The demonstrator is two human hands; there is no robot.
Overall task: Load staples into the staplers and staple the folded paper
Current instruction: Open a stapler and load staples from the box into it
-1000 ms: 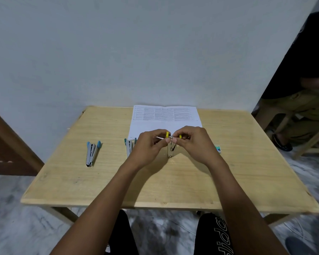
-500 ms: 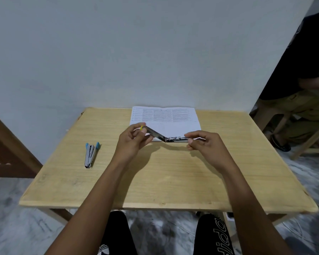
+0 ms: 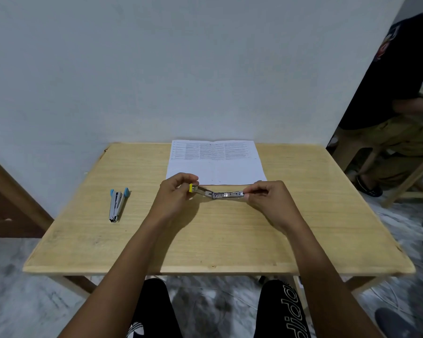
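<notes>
The left hand [image 3: 175, 195] and the right hand [image 3: 270, 200] hold a yellow-tipped stapler [image 3: 226, 195] between them, just above the middle of the wooden table [image 3: 230, 240]. The stapler is swung open into a long, shallow V. The left fingers are curled and pinch the yellow end at its 9 o'clock side. The right fingers are curled and pinch the bare metal end at its 3 o'clock side.

A printed sheet of paper [image 3: 217, 167] lies flat at 12 o'clock from the stapler, reaching the table's far edge, with its near edge just behind the hands. A blue stapler [image 3: 116, 206] lies on the table at 9 o'clock, well apart from the left hand. Another person [image 3: 401, 93] in dark clothes sits beyond the table at 2 o'clock.
</notes>
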